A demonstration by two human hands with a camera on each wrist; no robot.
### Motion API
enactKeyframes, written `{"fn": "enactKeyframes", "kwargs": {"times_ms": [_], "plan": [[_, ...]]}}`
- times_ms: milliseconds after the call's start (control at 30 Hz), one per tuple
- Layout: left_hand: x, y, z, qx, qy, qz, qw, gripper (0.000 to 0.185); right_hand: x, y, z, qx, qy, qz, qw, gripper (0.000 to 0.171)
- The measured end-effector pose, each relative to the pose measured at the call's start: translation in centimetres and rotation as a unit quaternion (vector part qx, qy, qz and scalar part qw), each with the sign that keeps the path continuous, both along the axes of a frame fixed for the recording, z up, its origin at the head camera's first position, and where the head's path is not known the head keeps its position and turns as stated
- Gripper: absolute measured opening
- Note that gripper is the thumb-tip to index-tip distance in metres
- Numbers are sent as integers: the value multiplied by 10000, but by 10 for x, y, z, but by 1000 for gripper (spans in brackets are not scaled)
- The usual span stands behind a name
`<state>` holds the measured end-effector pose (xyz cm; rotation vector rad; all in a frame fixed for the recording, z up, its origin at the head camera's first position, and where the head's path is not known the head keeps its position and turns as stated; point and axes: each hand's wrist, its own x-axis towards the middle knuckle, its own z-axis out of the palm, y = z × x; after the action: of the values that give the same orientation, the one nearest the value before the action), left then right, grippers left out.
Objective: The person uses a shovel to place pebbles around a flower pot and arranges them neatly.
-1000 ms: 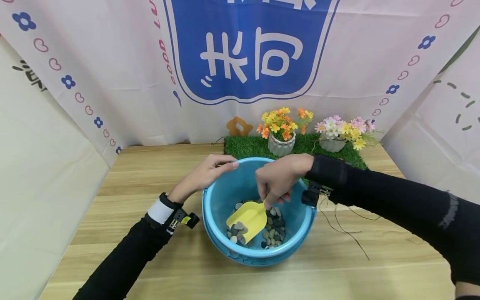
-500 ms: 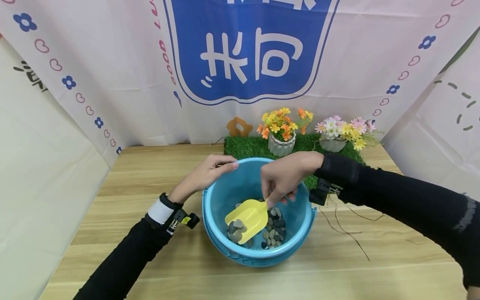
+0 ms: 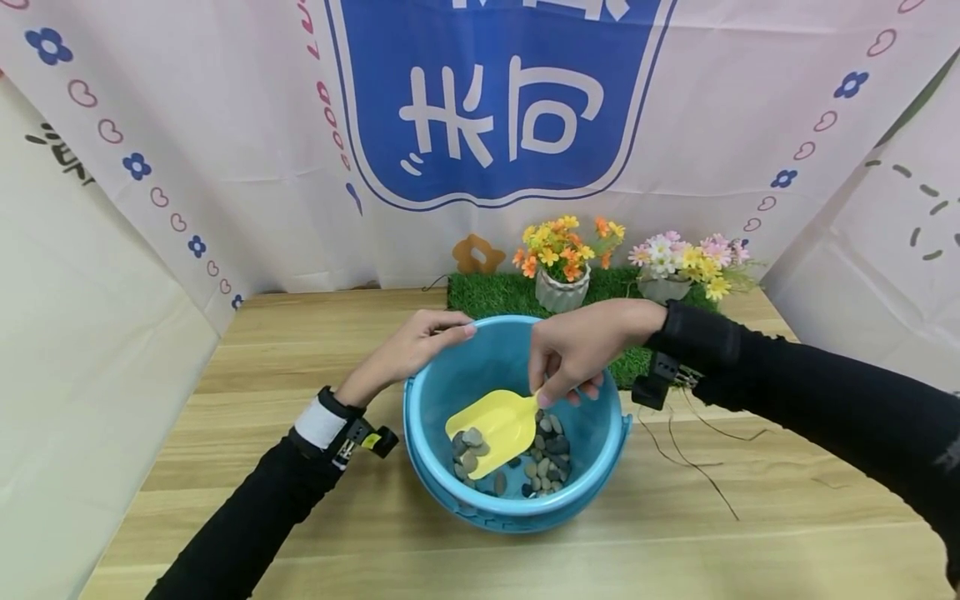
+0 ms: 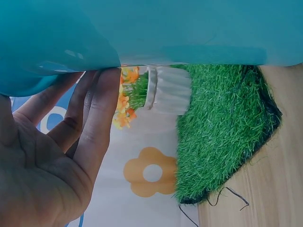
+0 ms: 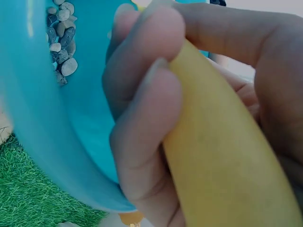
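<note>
A blue bucket (image 3: 517,507) stands on the wooden table, with grey and pale pebbles (image 3: 551,462) on its floor. My left hand (image 3: 416,346) grips its rim on the left: the thumb lies over the edge and, in the left wrist view, the fingers (image 4: 97,113) are against the outer wall. Inside the bucket, my right hand (image 3: 573,346) holds a yellow toy shovel (image 3: 506,421) by its handle. In the right wrist view, the fingers (image 5: 147,109) curl round the thick handle (image 5: 222,142). Several pebbles (image 3: 472,442) are at the shovel's front end; the blade partly hides the bucket's floor.
Behind the bucket lies an artificial grass mat (image 3: 491,292) bearing two white flowerpots, one with orange and yellow flowers (image 3: 566,246), one with pink, white and yellow flowers (image 3: 686,258). Loose dark threads (image 3: 690,458) lie at the right. A printed cloth (image 3: 300,208) hangs behind.
My right hand has moved slightly right and up, drawing the shovel with it; its blade sits a little higher, with pebbles at its front. The left hand and bucket stay put.
</note>
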<state>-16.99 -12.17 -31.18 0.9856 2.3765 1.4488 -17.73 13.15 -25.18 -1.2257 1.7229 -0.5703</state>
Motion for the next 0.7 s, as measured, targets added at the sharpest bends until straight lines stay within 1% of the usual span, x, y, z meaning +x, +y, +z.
{"fn": "enactKeyframes", "kwargs": {"times_ms": [200, 367, 500, 700], "plan": [[0, -1, -1, -15, -17, 11, 10000, 24, 0, 1, -1, -64, -34, 21, 10000, 22], [0, -1, 0, 14, -67, -9, 10000, 24, 0, 4, -1, -145, -16, -84, 9999, 23], [-1, -1, 0, 44, -104, -35, 9999, 24, 0, 9, 1, -254, -1, -137, 9996, 20], [-1, -1, 0, 63, -126, -43, 9999, 24, 2, 13, 1, -425, 0, -117, 9990, 22]]}}
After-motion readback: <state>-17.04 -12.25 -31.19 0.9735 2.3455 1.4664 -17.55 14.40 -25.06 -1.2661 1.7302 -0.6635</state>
